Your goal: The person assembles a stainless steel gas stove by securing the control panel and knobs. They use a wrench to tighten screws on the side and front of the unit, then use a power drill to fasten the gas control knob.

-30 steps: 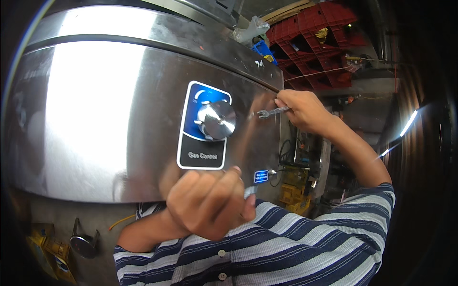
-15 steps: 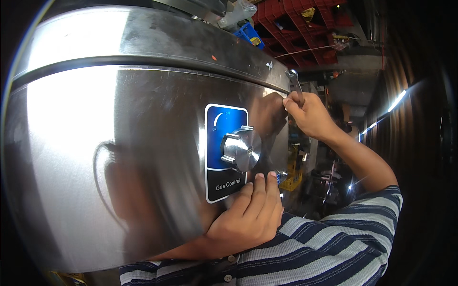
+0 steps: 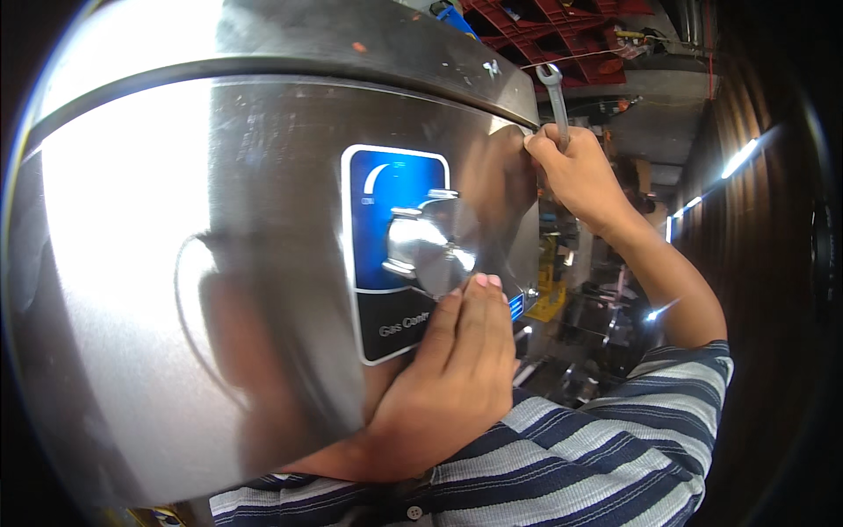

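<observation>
A large stainless steel appliance front (image 3: 263, 176) fills the left and middle of the view. On it sits a blue and black label plate (image 3: 373, 281) with a shiny metal control knob (image 3: 435, 241). My left hand (image 3: 461, 351) lies against the panel, its fingers stretched out with the tips at the knob's lower edge; whether they touch the knob I cannot tell. Near the panel's right edge, my right hand (image 3: 575, 171) is closed around a metal open-end wrench (image 3: 553, 92). The wrench's jaw points up, and its lower part is hidden in the fist.
Red plastic crates (image 3: 571, 44) are stacked at the far top. Beyond the panel's right edge stands a yellow metal frame (image 3: 551, 281) among dim clutter. A small blue tag (image 3: 516, 306) is fixed at that edge. A bright tube light (image 3: 739, 158) shows at right.
The view has shifted, so the panel and knob appear higher and farther left. More of the wrench shows above my right fist. My left fingertips lie closer to the knob.
</observation>
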A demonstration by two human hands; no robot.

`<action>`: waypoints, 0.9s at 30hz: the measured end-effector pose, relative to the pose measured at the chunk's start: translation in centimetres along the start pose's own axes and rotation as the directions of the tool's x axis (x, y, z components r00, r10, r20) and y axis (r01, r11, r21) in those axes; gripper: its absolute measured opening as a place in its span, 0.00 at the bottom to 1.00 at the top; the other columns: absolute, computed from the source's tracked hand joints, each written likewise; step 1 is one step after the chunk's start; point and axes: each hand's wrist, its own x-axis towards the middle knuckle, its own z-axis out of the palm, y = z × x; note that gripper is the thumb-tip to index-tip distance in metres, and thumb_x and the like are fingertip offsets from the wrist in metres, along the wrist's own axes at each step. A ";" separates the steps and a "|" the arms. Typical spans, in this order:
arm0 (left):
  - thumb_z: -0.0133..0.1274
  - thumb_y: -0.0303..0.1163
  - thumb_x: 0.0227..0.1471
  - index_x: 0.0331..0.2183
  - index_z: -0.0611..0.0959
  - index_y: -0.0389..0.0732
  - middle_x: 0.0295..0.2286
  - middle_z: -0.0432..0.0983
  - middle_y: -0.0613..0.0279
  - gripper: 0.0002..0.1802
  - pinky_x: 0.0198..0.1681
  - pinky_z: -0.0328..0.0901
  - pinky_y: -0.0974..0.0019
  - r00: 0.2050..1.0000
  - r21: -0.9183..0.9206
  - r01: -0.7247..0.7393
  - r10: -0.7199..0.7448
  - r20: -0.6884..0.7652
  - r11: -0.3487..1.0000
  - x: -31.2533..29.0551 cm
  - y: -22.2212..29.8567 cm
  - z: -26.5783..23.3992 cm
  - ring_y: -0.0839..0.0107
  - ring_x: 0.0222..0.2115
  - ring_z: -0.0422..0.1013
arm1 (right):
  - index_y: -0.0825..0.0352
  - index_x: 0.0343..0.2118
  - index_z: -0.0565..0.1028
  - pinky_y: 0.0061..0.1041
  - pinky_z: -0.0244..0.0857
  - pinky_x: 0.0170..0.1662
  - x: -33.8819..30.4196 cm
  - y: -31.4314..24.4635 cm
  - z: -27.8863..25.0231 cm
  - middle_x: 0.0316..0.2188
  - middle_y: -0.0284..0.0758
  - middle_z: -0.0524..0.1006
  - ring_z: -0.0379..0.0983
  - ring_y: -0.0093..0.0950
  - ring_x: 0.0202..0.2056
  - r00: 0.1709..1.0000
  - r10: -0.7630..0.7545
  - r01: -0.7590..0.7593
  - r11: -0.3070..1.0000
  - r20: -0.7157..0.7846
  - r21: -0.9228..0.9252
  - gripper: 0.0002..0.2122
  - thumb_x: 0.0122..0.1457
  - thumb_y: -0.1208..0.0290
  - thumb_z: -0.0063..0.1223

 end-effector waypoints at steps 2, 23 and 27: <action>0.53 0.47 0.58 0.48 0.84 0.30 0.49 0.80 0.49 0.29 0.65 0.62 0.54 0.999 -0.019 0.016 -0.017 -0.040 1.000 0.5 0.4 0.8 0.58 0.55 0.74 | 0.72 0.27 0.78 0.27 0.57 0.29 0.4 1.6 -0.8 0.18 0.24 0.67 0.61 0.17 0.23 0.998 -0.013 0.010 0.999 0.066 0.038 0.20 0.67 0.57 0.52; 0.60 0.39 0.58 0.62 0.75 0.38 0.51 0.73 0.43 0.32 0.51 0.69 0.50 0.920 0.307 0.388 -0.385 -0.071 0.869 15.7 4.9 5.3 0.47 0.48 0.70 | 0.62 0.42 0.81 0.37 0.68 0.34 8.6 18.5 -1.5 0.32 0.38 0.74 0.75 0.41 0.30 0.326 -0.884 0.945 0.316 -0.336 0.085 0.09 0.66 0.62 0.60; 0.61 0.37 0.56 0.62 0.77 0.43 0.49 0.73 0.46 0.33 0.52 0.68 0.52 0.904 0.357 0.425 -0.410 -0.122 0.832 16.3 5.3 5.9 0.49 0.50 0.69 | 0.63 0.45 0.77 0.40 0.69 0.34 10.6 18.1 -1.8 0.31 0.40 0.74 0.76 0.44 0.30 0.197 -0.908 0.976 0.147 -0.371 0.159 0.09 0.67 0.65 0.59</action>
